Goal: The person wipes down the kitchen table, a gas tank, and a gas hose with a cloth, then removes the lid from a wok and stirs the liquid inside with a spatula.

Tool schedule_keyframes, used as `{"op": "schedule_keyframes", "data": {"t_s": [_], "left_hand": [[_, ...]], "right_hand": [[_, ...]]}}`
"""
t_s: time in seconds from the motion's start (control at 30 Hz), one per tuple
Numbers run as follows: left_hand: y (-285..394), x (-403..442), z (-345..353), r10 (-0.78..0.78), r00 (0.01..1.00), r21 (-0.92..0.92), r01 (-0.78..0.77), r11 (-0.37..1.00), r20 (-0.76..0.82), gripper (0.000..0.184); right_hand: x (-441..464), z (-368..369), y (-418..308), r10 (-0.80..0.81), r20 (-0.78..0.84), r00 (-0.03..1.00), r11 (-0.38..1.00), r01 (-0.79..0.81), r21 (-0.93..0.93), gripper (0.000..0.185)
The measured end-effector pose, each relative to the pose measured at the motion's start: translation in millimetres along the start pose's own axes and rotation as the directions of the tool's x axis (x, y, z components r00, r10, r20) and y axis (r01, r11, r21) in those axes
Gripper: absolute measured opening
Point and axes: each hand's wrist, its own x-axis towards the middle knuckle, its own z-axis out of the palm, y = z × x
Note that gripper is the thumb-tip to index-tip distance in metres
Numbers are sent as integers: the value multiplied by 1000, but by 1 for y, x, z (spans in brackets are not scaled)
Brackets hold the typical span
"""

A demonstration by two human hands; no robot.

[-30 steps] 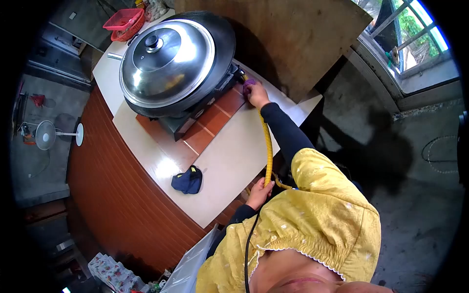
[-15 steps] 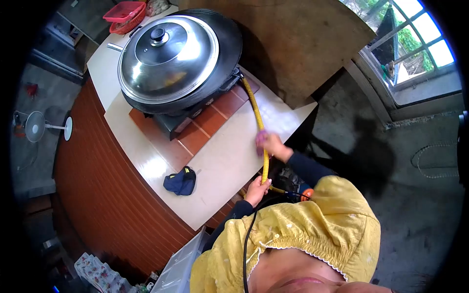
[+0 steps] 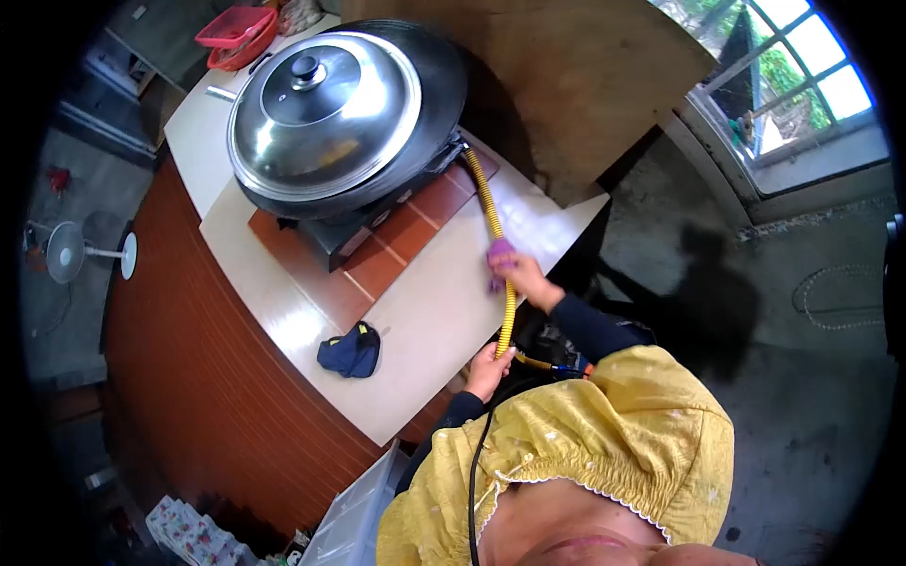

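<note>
A yellow corrugated hose (image 3: 484,193) runs from the black stove (image 3: 354,236) across the pale counter to its front edge. My left hand (image 3: 487,371) is closed round the hose at that edge. Further up, my right hand (image 3: 525,277) is closed on a purple cloth (image 3: 501,253), which is pressed against the hose. Part of the cloth is hidden behind my fingers. On the stove sits a large black wok (image 3: 451,90) under a shiny domed lid (image 3: 387,132) with a black knob. The hose goes on below the counter, partly hidden.
A dark blue folded cloth item (image 3: 349,351) lies on the counter (image 3: 415,377) left of my hands. Red plastic baskets (image 3: 238,38) stand at the far end. A brown board (image 3: 585,85) rises behind the stove; a window (image 3: 793,85) is at right. A fan (image 3: 66,252) stands left.
My right hand and the purple cloth have shifted slightly, with more of the cloth showing. The left hand still grips the hose, slightly further left and lower in view.
</note>
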Motion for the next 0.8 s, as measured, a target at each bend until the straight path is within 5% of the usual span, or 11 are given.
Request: {"op": "schedule_keyframes", "data": {"t_s": [0.03, 0.1, 0.2, 0.23, 0.3, 0.33, 0.37, 0.43, 0.5, 0.63, 0.8], "left_hand": [[1, 1, -1, 0, 1000, 6, 0, 1000, 17, 14], [3, 2, -2, -31, 999, 59, 29, 998, 27, 14], [3, 10, -4, -46, 998, 79, 43, 996, 40, 13], [3, 11, -5, -50, 997, 72, 46, 996, 51, 13], [11, 10, -2, -71, 996, 121, 65, 990, 44, 13], [9, 9, 0, -73, 997, 128, 67, 989, 38, 15], [9, 9, -1, -72, 997, 141, 67, 988, 34, 16], [15, 10, -3, -77, 997, 184, 75, 980, 7, 15], [20, 3, -5, -102, 995, 151, 101, 983, -4, 13], [23, 2, -13, -96, 995, 139, 94, 986, 5, 13], [18, 2, -7, -116, 993, 159, 118, 980, -19, 14]], "right_hand": [[-44, -2, -26, 196, 73, 978, 969, -204, 137, 19], [-70, -25, 6, 170, 156, 973, 969, -194, 154, 26], [-50, -58, -5, -375, -87, 923, 854, 307, -420, 22], [-33, -64, -22, -589, -136, 796, 669, 386, -635, 20], [8, -78, -19, -670, -193, 717, 570, 329, -753, 16], [25, -79, -1, -221, -381, 898, 902, 40, -429, 18], [33, -82, 23, -448, 9, 894, 351, 185, -918, 22], [14, -91, 23, -588, 107, 802, 157, 243, -957, 25], [19, -122, 21, -642, -104, 759, -38, -166, -985, 28], [57, -220, 53, -307, -571, 761, 533, -360, -766, 31], [51, -198, 54, -569, -509, 646, 534, -181, -826, 26]]}}
